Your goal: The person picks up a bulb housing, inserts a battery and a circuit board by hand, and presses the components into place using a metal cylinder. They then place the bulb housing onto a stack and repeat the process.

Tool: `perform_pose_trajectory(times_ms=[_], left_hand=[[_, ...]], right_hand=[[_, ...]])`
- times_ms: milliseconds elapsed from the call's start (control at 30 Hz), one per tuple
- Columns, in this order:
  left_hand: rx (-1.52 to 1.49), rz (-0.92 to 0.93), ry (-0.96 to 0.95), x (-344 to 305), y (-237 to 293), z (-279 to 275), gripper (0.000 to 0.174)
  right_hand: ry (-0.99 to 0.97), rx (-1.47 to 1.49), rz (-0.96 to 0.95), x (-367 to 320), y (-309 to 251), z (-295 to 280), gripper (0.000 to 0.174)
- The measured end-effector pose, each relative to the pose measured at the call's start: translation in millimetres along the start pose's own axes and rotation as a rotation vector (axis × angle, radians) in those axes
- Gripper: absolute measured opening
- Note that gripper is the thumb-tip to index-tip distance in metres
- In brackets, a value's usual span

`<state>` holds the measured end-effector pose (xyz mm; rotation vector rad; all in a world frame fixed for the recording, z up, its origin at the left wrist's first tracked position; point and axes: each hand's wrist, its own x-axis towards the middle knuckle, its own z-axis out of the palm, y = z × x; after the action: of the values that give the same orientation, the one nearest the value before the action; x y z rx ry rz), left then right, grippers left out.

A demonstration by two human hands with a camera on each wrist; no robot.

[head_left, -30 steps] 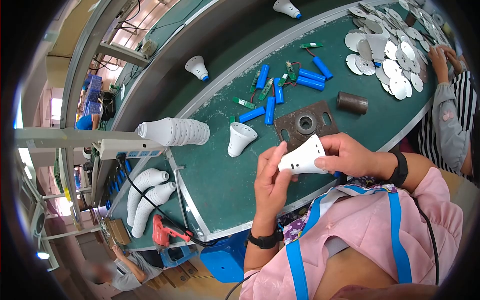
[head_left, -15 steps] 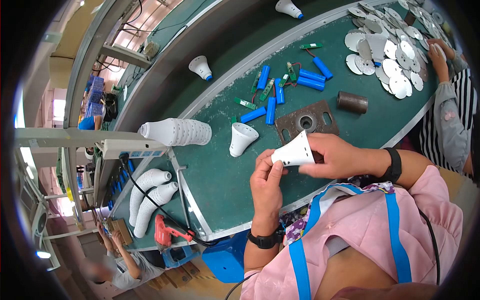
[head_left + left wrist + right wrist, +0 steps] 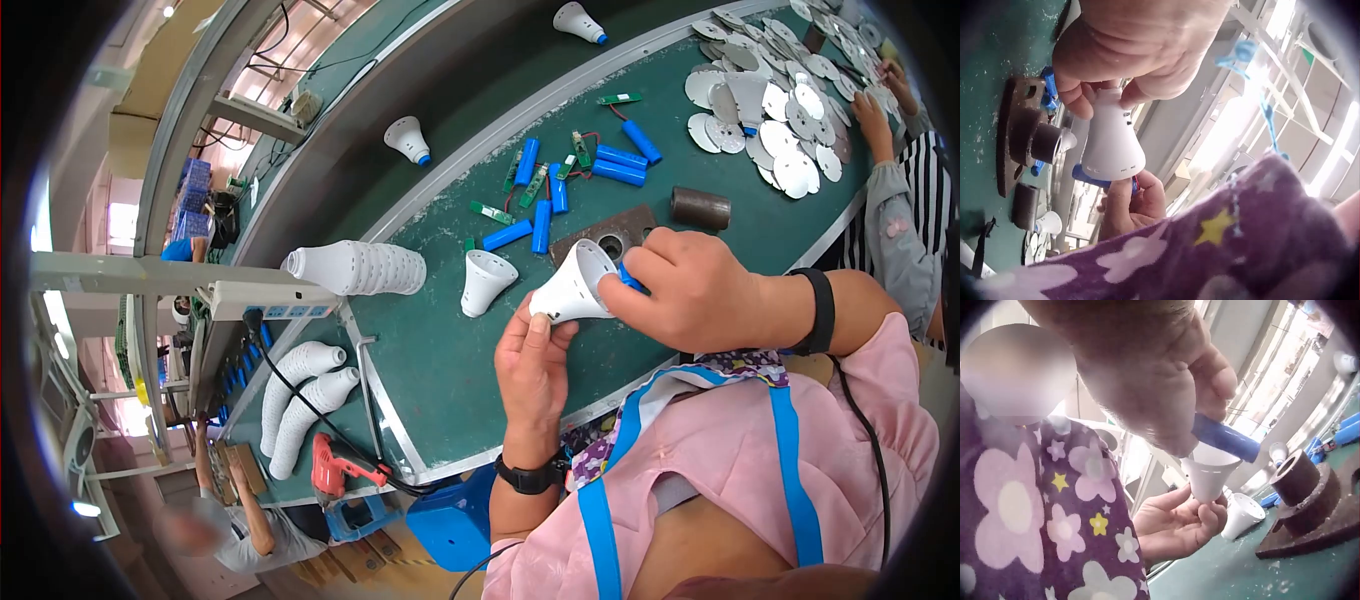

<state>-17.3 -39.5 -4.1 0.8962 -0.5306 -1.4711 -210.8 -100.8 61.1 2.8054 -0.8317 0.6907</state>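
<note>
The left hand (image 3: 530, 370) pinches the small end of a white bulb shell (image 3: 568, 290). The right hand (image 3: 690, 290) curls its fingers round a blue battery (image 3: 1229, 439) at the shell's wide mouth; it may touch the rim, but I can't quite tell. Just past the right fingers, a brown metal block (image 3: 634, 222) is partly hidden by that hand. A second white shell (image 3: 485, 286) sits near the left fingertips, with more blue batteries (image 3: 541, 228) beyond. A metal tube (image 3: 701, 208) lies past the right knuckles.
</note>
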Motion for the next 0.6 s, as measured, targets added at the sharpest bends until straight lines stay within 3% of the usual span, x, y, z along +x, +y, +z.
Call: perform_pose_trajectory(times_ms=[133, 267, 333, 433, 467, 567, 600], left_hand=[[-0.014, 0.027, -0.025, 0.7, 1.2, 0.3, 0.034], [0.009, 0.046, -0.022, 0.3, -1.8, 2.2, 0.034], [-0.013, 0.056, -0.044, 1.2, -2.1, 5.5, 0.030], [-0.111, 0.068, -0.091, 4.7, -4.0, 10.8, 0.024], [-0.108, 0.068, -0.093, 5.7, -4.8, 11.3, 0.024], [-0.213, 0.014, -0.038, 10.2, -12.3, 6.5, 0.019], [-0.212, 0.014, -0.037, 10.1, -14.1, 8.0, 0.019]], right_hand=[[0.181, 0.052, -0.138, -2.1, 4.4, 3.8, 0.023], [0.221, 0.056, -0.220, -1.7, 9.9, 5.1, 0.022], [0.370, 0.028, -0.354, 4.4, 16.8, 7.3, 0.021], [0.391, 0.092, -0.382, 16.3, 19.7, 0.3, 0.022], [0.393, 0.091, -0.381, 17.9, 22.4, 4.3, 0.022], [0.192, 0.539, -0.028, 21.3, 30.1, 15.3, 0.029], [0.193, 0.540, -0.028, 20.8, 30.1, 15.3, 0.029]])
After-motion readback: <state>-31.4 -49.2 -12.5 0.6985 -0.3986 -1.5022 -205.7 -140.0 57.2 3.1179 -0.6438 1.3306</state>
